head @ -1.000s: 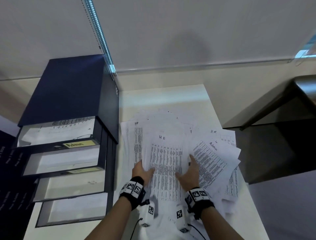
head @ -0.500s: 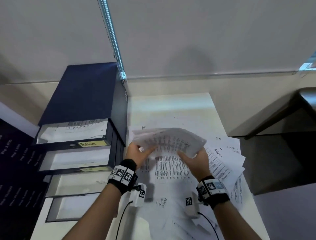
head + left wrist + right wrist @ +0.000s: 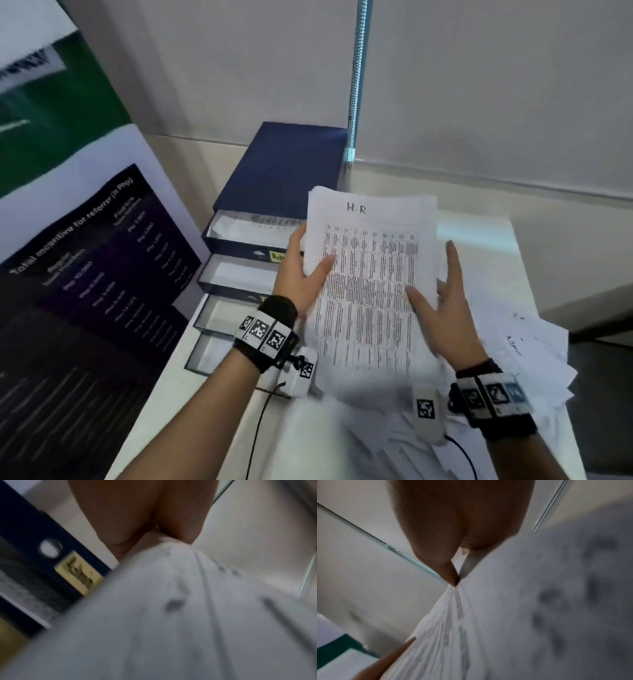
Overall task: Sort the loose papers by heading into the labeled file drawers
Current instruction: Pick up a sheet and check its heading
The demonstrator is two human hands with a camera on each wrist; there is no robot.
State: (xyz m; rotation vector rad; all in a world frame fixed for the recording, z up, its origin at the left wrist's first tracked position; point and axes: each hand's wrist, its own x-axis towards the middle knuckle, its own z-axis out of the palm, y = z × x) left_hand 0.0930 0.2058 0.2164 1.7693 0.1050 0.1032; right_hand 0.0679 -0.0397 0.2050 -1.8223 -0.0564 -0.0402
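Both hands hold up a stack of printed sheets headed "H.R" (image 3: 371, 274), lifted clear of the white table (image 3: 513, 240) and tilted so its top edge leans away toward the wall. The left hand (image 3: 301, 274) grips the stack's left edge, thumb curled over the printed face and the fingers wrapped behind it; in the left wrist view the paper (image 3: 171, 615) fills the frame just below the palm. The right hand (image 3: 445, 308) takes the right edge, thumb laid on the front and the fingers spread long and nearly straight behind the sheets; the right wrist view shows the fanned page edges (image 3: 447, 622) pinched at a fingertip. The stack hangs between the hands, above the near-left part of the table and partly in front of the navy file drawers (image 3: 274, 219), which stand at the table's left edge with their trays pulled out in steps. A yellow label (image 3: 78, 573) marks the top drawer front. More loose papers (image 3: 520, 359) lie spread along the table's right edge, one headed "Admin". A dark poster (image 3: 85, 274) leans at the left.
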